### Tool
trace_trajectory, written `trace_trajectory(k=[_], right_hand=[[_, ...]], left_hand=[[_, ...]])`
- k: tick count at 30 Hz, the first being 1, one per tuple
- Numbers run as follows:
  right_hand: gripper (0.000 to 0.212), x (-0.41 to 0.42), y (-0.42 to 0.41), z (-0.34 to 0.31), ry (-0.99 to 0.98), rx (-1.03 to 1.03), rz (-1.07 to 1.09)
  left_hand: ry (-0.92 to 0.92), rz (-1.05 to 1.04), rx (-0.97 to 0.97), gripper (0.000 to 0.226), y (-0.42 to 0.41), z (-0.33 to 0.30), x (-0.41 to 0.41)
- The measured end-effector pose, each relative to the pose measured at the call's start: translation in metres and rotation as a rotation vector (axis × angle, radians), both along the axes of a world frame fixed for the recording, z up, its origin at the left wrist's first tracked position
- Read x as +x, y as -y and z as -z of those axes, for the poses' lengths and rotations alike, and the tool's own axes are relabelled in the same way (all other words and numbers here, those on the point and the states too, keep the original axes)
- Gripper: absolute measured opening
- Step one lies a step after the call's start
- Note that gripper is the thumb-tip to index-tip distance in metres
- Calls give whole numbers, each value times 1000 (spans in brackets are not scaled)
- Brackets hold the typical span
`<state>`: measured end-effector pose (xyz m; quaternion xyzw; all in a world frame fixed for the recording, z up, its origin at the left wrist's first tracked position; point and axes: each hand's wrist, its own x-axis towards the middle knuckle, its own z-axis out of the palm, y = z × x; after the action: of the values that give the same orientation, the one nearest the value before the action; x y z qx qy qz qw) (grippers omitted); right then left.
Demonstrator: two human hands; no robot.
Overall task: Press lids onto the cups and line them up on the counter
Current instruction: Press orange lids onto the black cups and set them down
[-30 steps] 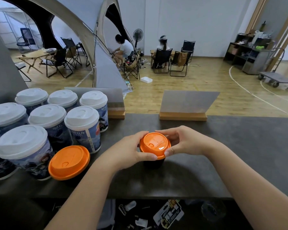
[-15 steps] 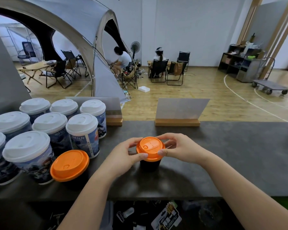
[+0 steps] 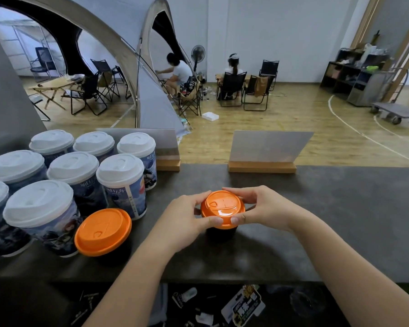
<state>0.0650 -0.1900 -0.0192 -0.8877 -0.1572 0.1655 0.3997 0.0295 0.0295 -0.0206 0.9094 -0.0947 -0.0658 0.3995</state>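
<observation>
A small dark cup (image 3: 221,232) stands mid-counter with an orange lid (image 3: 223,207) on top. My left hand (image 3: 184,218) and my right hand (image 3: 263,208) both pinch the lid's rim, thumbs on the near edge and fingers curled round the far edge. Left of them stands a second dark cup capped with an orange lid (image 3: 103,231); its body is mostly hidden in shadow. Several tall printed cups with white lids (image 3: 121,171) are grouped at the counter's left end.
The dark counter (image 3: 340,220) stretches bare to the right. Two sign holders on wooden bases (image 3: 262,166) stand along its far edge. Clutter lies on a shelf below the near edge. Beyond are a tent, folding chairs and seated people.
The view has tilted up slightly. Both hands keep hold of the orange lid on the dark cup, with the fingers shifted a little round its rim.
</observation>
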Motion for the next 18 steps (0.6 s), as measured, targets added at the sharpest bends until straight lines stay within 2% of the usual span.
trace_trajectory(k=[6,9,13,18], right_hand=[[81,-4,-3,-1,-8,44,42],[70,-13,-6,2,14,45,127],[65,-24,-10,6,38,33,191],[74,-25,-7,3,-17,101,161]], left_hand=[[10,30,-23,70,-1,-3,-1],[-57,35,-124,53,-2,2,-5],[13,-38,-222,37,2,15,-14],[27,-11,-220,52,8,26,-20]])
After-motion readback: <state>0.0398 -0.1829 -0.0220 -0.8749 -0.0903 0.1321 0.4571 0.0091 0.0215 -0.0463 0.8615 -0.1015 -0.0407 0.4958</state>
